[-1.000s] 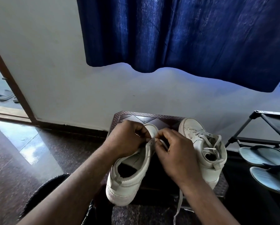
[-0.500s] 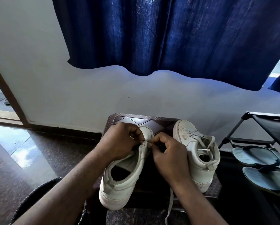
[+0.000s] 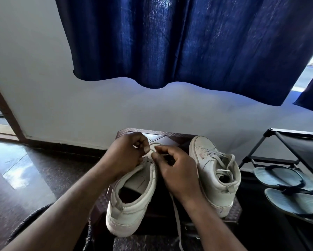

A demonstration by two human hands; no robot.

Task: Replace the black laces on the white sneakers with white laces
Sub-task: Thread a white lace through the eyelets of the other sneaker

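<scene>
Two white sneakers stand on a dark stool [image 3: 170, 133]. The left sneaker [image 3: 132, 201] tilts with its heel toward me, and its eyelets are hidden behind my hands. My left hand [image 3: 126, 154] and my right hand [image 3: 175, 169] meet over its front, each pinching a white lace [image 3: 175, 214]. A loose end of that lace hangs down below my right wrist. The right sneaker [image 3: 213, 171] is threaded with a white lace and stands untouched. No black lace is visible.
A black metal shoe rack [image 3: 286, 147] with light blue flip-flops [image 3: 282, 176] stands at the right. A dark blue curtain [image 3: 170, 42] hangs over the white wall. Glossy dark floor [image 3: 25, 169] and a doorway lie left.
My hands have shifted a little toward the toe of the left sneaker, still working the lace. The camera has panned slightly left.
</scene>
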